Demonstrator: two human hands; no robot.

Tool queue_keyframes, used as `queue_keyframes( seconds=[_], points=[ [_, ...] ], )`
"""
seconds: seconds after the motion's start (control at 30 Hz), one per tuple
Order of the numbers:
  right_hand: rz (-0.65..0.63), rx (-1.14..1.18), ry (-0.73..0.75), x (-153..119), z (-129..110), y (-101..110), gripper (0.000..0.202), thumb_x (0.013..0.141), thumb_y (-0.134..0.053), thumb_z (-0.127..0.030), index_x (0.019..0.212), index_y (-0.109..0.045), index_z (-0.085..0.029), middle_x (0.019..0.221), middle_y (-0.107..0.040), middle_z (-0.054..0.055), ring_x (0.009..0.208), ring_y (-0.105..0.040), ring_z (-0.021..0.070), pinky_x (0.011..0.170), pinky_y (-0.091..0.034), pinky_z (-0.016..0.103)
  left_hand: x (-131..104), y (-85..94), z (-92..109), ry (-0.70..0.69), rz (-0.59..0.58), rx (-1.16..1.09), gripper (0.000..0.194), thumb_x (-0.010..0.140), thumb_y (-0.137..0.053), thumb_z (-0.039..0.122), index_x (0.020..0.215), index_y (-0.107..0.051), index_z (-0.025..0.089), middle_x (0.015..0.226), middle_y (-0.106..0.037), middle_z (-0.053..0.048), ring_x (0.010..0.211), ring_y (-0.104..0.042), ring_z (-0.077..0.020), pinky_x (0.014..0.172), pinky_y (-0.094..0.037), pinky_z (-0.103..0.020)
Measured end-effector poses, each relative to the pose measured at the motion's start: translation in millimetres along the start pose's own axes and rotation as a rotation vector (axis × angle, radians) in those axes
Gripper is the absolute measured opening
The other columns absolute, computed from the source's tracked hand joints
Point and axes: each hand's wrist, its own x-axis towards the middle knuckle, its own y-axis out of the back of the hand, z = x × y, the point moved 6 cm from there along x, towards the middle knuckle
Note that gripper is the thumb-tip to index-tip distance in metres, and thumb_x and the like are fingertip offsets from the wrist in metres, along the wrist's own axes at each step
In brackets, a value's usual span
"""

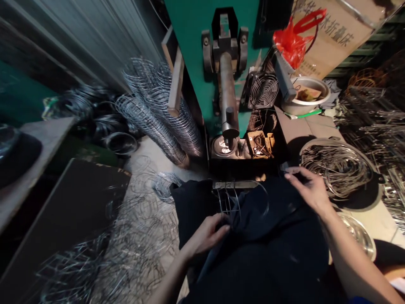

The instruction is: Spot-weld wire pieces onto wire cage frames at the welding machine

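A dark cloth [268,236] is draped over my lap. My right hand [311,190] is closed on the upper right edge of this cloth, thumb and forefinger pressed together. My left hand [210,231] is closed low over the lap, its fingertips curled at the lower end of a small wire frame [228,202]. Whether those fingers grip the wire or the cloth is hidden. The frame has curved and crossing wires, with a large round loop reaching to the right, and lies on the cloth below the machine.
A green machine [186,17] with a thick metal arm [228,88] stands ahead. Stacked wire rings [152,118] lean at left; loose wire pieces [136,240] cover the floor. At right sit a basin of wires [338,169], a metal bowl [357,232] and a white pot [305,107].
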Motion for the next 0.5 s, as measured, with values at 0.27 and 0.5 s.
queue_keyframes(
  seconds=[0.27,0.5],
  points=[
    [-0.076,-0.05,0.112,-17,-11,-13,0.03,0.092,-0.062,-0.042,0.111,-0.073,-0.022,0.111,-0.074,0.007,0.103,-0.069,0.025,0.098,-0.053,0.042,24,-1.9,-43,-0.05,0.167,0.372,0.016,0.096,-0.046,0.029,0.097,-0.06,0.021,0.098,-0.069,-0.006,0.098,-0.064,-0.0226,0.105,-0.039,-0.05],
    [-0.227,-0.059,0.246,-25,-39,-47,0.026,0.097,-0.054,-0.033,0.115,-0.071,-0.024,0.113,-0.073,0.005,0.105,-0.069,0.0217,0.096,-0.054,0.037,59,31.2,-61,0.072,0.326,-0.123,0.051,0.074,-0.077,0.041,0.112,-0.05,0.02,0.094,-0.067,-0.005,0.089,-0.065,-0.0231,0.084,-0.051,-0.036]
  ],
)
